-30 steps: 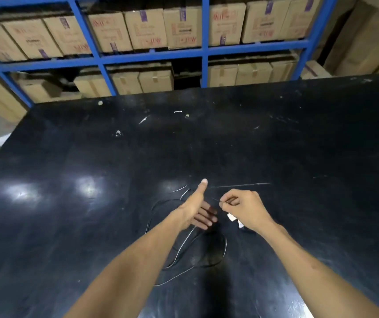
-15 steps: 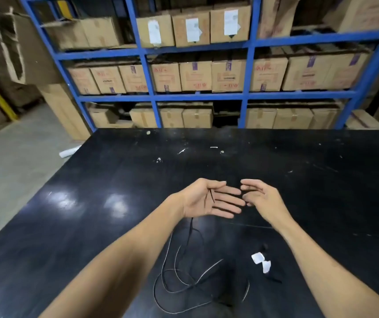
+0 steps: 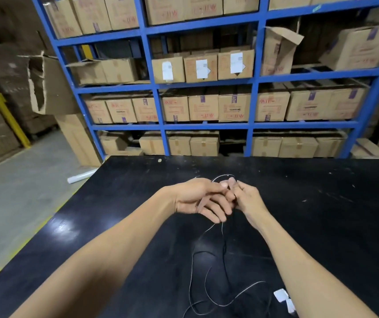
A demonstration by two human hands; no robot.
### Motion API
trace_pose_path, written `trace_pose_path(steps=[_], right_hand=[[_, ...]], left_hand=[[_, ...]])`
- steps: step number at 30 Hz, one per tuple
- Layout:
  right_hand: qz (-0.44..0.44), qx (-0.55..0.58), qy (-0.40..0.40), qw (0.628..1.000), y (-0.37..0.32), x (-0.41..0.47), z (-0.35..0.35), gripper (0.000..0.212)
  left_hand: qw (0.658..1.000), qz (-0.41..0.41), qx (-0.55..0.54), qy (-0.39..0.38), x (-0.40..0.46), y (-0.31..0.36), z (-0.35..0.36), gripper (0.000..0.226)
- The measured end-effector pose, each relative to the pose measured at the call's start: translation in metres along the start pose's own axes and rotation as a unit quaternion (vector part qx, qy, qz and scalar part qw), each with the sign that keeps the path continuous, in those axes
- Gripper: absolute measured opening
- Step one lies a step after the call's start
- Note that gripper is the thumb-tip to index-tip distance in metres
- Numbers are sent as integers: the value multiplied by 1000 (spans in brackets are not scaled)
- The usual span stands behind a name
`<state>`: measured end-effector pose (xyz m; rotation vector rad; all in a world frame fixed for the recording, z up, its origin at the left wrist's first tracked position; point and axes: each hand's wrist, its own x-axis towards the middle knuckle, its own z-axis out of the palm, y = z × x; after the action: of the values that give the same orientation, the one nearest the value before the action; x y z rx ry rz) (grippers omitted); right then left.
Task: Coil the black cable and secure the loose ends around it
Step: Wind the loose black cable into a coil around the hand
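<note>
Hands, left (image 3: 195,198) and right (image 3: 246,199), apparently pinch black cable (image 3: 223,249) above table (image 3: 321,214).

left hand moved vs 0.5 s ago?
Yes. The left hand has closed in on the right hand, fingers now overlapping over the black table, pinching the black cable.
</note>
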<state>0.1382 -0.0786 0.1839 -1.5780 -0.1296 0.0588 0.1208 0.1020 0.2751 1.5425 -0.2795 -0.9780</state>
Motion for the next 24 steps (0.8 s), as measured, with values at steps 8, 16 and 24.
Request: trace_pose_path(steps=[8, 16, 24], right_hand=[[-8, -35, 122, 992, -14, -16, -24, 29], [-3, -28, 101, 995, -8, -38, -24, 21], [40, -33, 72, 996, 0, -47, -20, 22]], left_hand=[[997, 1, -19, -71, 15, -31, 25, 65], [938, 32, -156, -308, 15, -30, 53, 62], [971, 137, -145, -129, 16, -29, 45, 62]])
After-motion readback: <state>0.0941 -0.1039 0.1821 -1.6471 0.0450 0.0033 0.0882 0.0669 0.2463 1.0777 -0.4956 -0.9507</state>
